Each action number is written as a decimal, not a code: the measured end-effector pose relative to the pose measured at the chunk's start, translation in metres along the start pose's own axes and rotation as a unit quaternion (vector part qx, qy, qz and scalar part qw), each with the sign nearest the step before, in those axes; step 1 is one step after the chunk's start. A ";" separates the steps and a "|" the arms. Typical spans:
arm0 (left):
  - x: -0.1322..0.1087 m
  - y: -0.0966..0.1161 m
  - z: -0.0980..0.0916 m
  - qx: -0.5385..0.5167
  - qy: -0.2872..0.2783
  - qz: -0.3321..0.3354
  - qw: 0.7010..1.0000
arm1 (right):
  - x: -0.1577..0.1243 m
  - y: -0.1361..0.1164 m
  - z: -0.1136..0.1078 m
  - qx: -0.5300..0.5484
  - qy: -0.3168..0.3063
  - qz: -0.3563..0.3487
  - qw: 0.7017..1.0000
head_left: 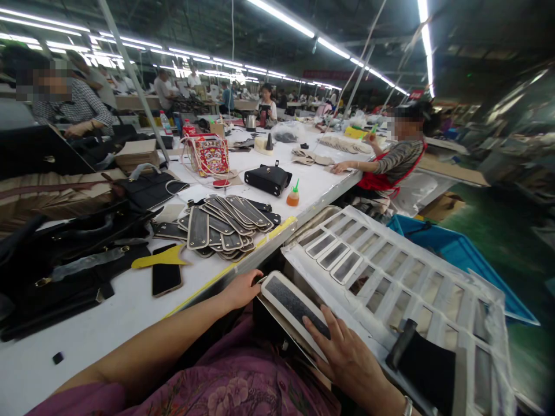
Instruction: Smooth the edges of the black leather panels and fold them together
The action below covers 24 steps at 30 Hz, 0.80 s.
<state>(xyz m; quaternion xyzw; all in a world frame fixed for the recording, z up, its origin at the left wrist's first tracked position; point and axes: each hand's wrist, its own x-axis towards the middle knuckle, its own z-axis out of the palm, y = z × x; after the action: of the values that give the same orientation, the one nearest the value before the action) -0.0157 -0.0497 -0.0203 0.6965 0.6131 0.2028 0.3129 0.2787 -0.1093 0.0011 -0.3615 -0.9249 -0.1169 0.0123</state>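
A long panel with rounded ends, black in the middle with a cream border [287, 299], lies over a larger pale-edged piece [281, 323] above my lap. My left hand [243, 290] pinches the far left end of these pieces, with the fingertips partly hidden behind the edge. Flat across the near right part of the panel lies my right hand [347, 349], fingers stretched out and touching its surface. Right of me, a white slotted rack [407, 271] carries three similar panels [333, 258] side by side. A black flap-like piece [427, 364] rests on its near end.
On the white table [108, 341] lie a pile of black strips [225, 222], a phone [166, 279], a yellow piece [160, 256], a black handbag [266, 179] and an orange glue bottle [293, 196]. A blue crate [459, 248] stands beyond the rack. A co-worker [399, 150] sits ahead right.
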 end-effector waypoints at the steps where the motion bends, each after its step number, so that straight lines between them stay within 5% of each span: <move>1: 0.000 0.001 0.000 -0.005 0.000 0.000 1.000 | 0.001 0.001 0.000 0.002 -0.002 -0.014 1.000; 9: 0.003 0.003 -0.004 -0.062 0.009 -0.018 0.998 | 0.011 0.003 -0.001 0.022 -0.033 -0.041 0.998; 15: 0.002 0.001 -0.006 0.063 0.024 0.064 0.996 | 0.019 0.000 -0.008 0.046 -0.088 -0.032 0.995; 20: 0.006 0.002 -0.015 0.209 -0.066 0.168 0.961 | 0.022 0.010 -0.009 0.130 -0.138 -0.018 0.982; 24: 0.018 0.016 -0.023 0.308 -0.159 0.181 0.920 | 0.026 0.015 -0.008 0.188 -0.162 -0.003 0.969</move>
<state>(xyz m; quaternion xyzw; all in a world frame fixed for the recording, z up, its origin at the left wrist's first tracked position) -0.0159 -0.0282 0.0056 0.8806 0.4511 -0.0560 0.1341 0.2690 -0.0831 0.0149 -0.3642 -0.9210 0.1192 -0.0703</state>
